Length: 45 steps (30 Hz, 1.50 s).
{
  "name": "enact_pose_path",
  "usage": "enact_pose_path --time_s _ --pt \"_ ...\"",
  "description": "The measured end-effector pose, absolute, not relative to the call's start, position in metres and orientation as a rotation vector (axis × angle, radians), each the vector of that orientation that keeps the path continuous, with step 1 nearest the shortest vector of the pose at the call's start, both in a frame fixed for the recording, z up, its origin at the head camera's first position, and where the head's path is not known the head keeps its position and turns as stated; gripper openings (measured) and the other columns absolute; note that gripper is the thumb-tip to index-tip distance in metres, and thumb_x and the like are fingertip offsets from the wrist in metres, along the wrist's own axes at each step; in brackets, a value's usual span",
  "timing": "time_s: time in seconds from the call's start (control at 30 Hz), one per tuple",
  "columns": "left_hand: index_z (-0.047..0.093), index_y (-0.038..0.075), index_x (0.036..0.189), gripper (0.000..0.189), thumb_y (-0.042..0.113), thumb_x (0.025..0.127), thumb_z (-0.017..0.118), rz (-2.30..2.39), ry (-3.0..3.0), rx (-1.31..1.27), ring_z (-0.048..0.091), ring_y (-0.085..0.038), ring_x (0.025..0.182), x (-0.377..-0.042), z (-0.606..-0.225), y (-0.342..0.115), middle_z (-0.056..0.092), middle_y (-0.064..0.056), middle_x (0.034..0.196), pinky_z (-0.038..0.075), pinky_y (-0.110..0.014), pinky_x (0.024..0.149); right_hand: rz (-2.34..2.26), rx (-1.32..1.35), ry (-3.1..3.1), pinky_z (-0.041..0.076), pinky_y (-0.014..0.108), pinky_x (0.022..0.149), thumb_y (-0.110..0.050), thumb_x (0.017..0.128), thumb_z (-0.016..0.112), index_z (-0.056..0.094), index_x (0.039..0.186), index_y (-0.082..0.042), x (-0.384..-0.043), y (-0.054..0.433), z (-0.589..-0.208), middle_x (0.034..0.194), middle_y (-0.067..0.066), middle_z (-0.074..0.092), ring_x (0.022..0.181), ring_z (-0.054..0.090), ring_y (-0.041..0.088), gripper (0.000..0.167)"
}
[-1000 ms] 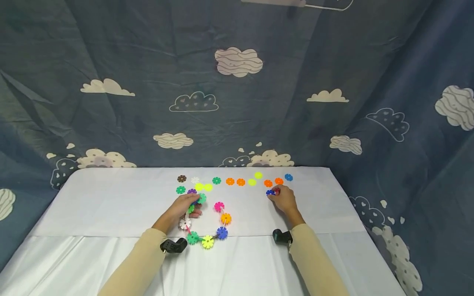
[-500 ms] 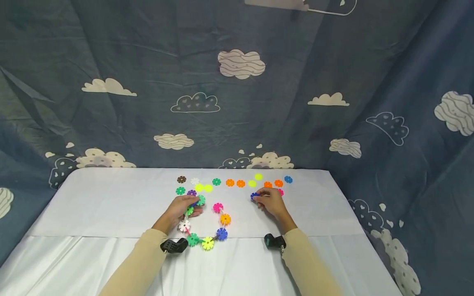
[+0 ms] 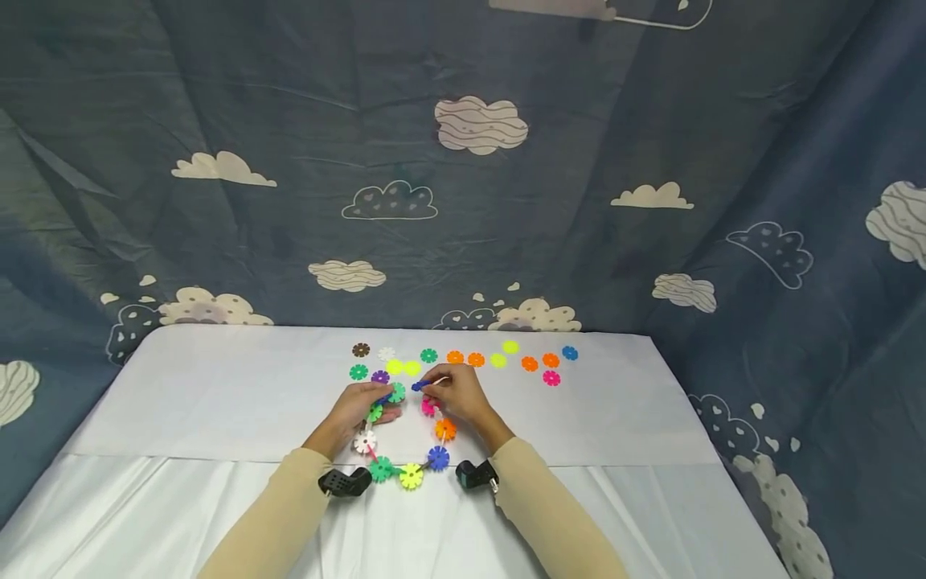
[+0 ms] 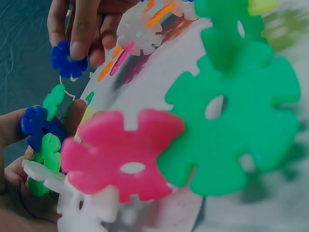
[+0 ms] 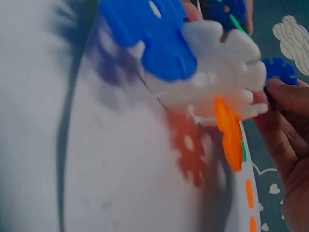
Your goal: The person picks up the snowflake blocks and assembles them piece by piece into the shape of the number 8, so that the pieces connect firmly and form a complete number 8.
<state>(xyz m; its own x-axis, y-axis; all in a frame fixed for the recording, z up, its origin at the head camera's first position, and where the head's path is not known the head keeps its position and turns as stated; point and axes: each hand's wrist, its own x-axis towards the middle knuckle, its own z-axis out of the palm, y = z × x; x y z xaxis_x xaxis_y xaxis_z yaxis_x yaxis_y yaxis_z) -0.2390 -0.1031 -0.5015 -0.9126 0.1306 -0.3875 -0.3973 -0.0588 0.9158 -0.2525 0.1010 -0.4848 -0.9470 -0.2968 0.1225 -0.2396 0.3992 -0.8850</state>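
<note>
My left hand (image 3: pixel 354 412) pinches one end of a curved chain of notched, flower-shaped plastic discs, gripping a blue disc (image 4: pixel 41 126) in it. A teal disc (image 3: pixel 397 392) stands at that end, just past the fingertips. Between thumb and fingers of my right hand (image 3: pixel 463 396) is a loose blue disc (image 4: pixel 67 60), close to the teal disc but apart from it. The chain curves toward the person through a white disc (image 3: pixel 365 442), a yellow disc (image 3: pixel 411 477) and an orange disc (image 3: pixel 445 429). Its pink end disc (image 3: pixel 429 406) is partly behind the right hand.
Several loose discs lie along the table's far side: a brown disc (image 3: pixel 361 350), a purple disc (image 3: pixel 380 376), a pink disc (image 3: pixel 552 378) and a light blue disc (image 3: pixel 570 353) among them. The white-covered table (image 3: pixel 622 418) ends at a cloud-patterned curtain (image 3: pixel 405 257).
My right hand has carried the blue disc left from beside the loose discs on the right to the chain's end. The pink disc there is uncovered now. The left hand keeps its hold.
</note>
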Motion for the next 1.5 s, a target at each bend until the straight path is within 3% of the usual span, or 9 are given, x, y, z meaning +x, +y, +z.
enact_pose_path --time_s 0.3,0.77,1.17,1.3,1.5 --pt "0.055 -0.013 0.118 0.029 0.009 0.099 0.052 2.102 1.841 -0.282 0.071 -0.022 0.078 -0.241 -0.504 -0.102 0.069 -0.017 0.094 0.058 -0.030 0.075 -1.504 -0.563 2.709 0.054 0.019 0.066 -0.001 0.082 0.074 0.075 0.085 0.000 -0.253 0.092 -0.490 0.083 0.008 0.072 0.069 0.064 0.010 0.003" --pt "0.054 -0.012 0.121 0.030 0.010 0.101 0.049 2.128 1.868 -0.337 0.071 -0.026 0.089 -0.235 -0.505 -0.098 0.060 -0.028 0.116 0.057 -0.027 0.078 -1.498 -0.525 2.754 0.055 0.018 0.069 -0.001 0.080 0.076 0.076 0.085 -0.002 -0.249 0.081 -0.496 0.083 0.006 0.073 0.074 0.067 0.012 0.005" --pt "0.055 -0.013 0.118 0.027 0.006 0.101 0.048 2.129 1.895 -0.361 0.071 -0.021 0.078 -0.232 -0.507 -0.095 0.061 -0.029 0.113 0.058 -0.028 0.075 -1.465 -0.605 2.810 0.054 0.018 0.068 0.001 0.081 0.074 0.076 0.085 -0.001 -0.245 0.075 -0.494 0.083 0.008 0.073 0.074 0.066 0.012 0.004" --pt "0.055 -0.011 0.118 0.027 0.009 0.101 0.048 2.103 1.875 -0.326 0.071 -0.022 0.083 -0.233 -0.509 -0.097 0.065 -0.023 0.107 0.057 -0.030 0.079 -1.403 -0.627 2.798 0.054 0.020 0.070 -0.007 0.082 0.077 0.075 0.097 -0.002 -0.246 0.085 -0.491 0.090 0.007 0.072 0.077 0.064 0.015 0.016" --pt "0.057 -0.005 0.120 0.028 0.015 0.101 0.051 2.010 1.889 -0.337 0.070 -0.021 0.091 -0.233 -0.507 -0.102 0.069 -0.015 0.103 0.052 -0.035 0.092 -1.324 -0.367 2.783 0.046 0.024 0.066 -0.023 0.080 0.080 0.070 0.108 -0.003 -0.245 0.105 -0.495 0.089 0.004 0.064 0.073 0.052 0.016 0.036"
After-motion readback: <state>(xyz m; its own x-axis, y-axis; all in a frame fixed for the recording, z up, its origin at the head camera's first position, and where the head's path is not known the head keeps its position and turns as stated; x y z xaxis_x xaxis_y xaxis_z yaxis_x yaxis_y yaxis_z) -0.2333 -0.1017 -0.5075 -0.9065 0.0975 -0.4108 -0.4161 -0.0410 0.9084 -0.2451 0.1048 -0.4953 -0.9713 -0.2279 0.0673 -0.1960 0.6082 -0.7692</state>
